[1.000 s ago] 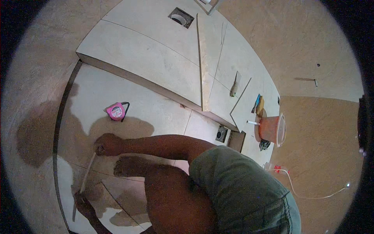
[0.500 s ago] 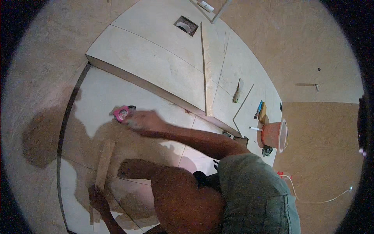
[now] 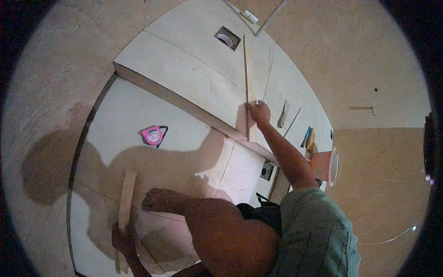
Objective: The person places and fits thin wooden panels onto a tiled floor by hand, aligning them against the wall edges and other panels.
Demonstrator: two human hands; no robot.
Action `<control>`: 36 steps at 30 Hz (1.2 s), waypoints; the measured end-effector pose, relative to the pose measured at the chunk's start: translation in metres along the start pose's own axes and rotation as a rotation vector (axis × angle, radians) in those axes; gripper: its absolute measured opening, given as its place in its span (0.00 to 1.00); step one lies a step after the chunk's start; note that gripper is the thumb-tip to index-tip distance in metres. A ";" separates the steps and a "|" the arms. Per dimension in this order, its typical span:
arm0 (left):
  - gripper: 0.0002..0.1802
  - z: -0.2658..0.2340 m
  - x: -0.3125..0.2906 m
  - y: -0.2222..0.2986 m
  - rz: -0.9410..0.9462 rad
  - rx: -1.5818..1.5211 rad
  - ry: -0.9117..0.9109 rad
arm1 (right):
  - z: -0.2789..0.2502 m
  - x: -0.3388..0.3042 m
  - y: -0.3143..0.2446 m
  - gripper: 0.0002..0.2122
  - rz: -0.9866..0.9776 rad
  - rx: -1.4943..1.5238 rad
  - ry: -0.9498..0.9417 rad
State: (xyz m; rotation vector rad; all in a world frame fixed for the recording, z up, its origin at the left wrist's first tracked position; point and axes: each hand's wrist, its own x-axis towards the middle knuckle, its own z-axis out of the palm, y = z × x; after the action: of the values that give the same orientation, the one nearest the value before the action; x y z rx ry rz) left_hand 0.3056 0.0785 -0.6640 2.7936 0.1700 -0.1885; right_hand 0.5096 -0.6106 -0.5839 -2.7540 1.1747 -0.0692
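My left hand (image 3: 121, 237) is closed round the lower part of a narrow beige strip (image 3: 127, 194), wood or cut tile, at the lower left over the tiled floor. My right hand (image 3: 258, 112) reaches onto the raised tiled ledge. Its fingers are bent at the edge of a long beige strip (image 3: 252, 85) lying there, and seem to grip it near its closer end. A pink tape measure (image 3: 152, 135) with a black strap lies on the floor tiles, apart from both hands.
On the ledge lie a trowel-like tool (image 3: 283, 115), a thin rod (image 3: 293, 122) and a blue-handled tool (image 3: 306, 137). An orange bucket (image 3: 320, 165) stands at right. Square cut-outs with pipes open in the ledge (image 3: 227, 39) and floor (image 3: 266, 171). My bare foot (image 3: 154, 199) rests mid-floor.
My right hand has let go of the pink tape measure, which stays on the floor, and has moved up and right to the long strip. My left hand still holds its strip.
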 end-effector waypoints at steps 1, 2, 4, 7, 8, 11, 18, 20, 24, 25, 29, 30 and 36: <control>0.24 0.004 -0.002 -0.009 0.065 0.038 0.087 | -0.001 0.006 0.000 0.40 -0.006 0.008 -0.002; 0.24 0.003 -0.001 -0.025 0.057 0.063 0.100 | 0.000 0.005 -0.015 0.37 -0.008 0.031 -0.123; 0.27 0.006 -0.005 -0.044 0.043 0.107 0.102 | -0.001 0.007 -0.024 0.35 -0.009 0.036 -0.239; 0.30 -0.025 0.002 0.029 -0.177 -0.160 -0.126 | -0.010 0.015 0.007 0.29 0.078 0.054 -0.225; 0.30 -0.022 -0.003 0.021 -0.183 -0.151 -0.122 | -0.008 0.013 -0.003 0.25 0.136 0.464 -0.229; 0.31 -0.011 -0.012 -0.009 -0.114 0.133 -0.001 | -0.012 -0.011 -0.049 0.18 0.293 1.205 -0.403; 0.31 -0.005 -0.021 -0.005 -0.076 0.099 0.081 | -0.046 -0.064 -0.101 0.20 0.420 2.161 -1.020; 0.31 -0.023 -0.016 0.017 -0.138 0.075 0.023 | -0.048 -0.076 -0.119 0.20 0.316 2.201 -1.131; 0.30 -0.024 -0.022 0.009 -0.244 0.010 0.016 | -0.035 -0.097 -0.159 0.19 0.057 2.071 -1.066; 0.29 -0.021 -0.030 -0.004 -0.206 0.091 0.076 | -0.027 -0.114 -0.169 0.16 -0.005 1.768 -0.648; 0.30 -0.056 -0.007 0.031 -0.317 -0.067 -0.106 | -0.018 -0.107 -0.155 0.19 -0.260 1.816 -0.316; 0.31 -0.056 -0.010 0.028 -0.335 -0.068 -0.142 | -0.016 -0.100 -0.143 0.21 -0.585 1.832 -0.504; 0.36 -0.070 -0.016 0.025 -0.406 -0.088 -0.248 | -0.034 -0.146 -0.169 0.23 -0.595 1.673 -0.235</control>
State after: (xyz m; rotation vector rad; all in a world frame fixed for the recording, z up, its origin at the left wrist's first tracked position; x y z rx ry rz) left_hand 0.3011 0.0768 -0.5882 2.5889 0.6649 -0.6041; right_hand 0.5261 -0.3942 -0.5222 -1.3636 -0.0383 -0.4915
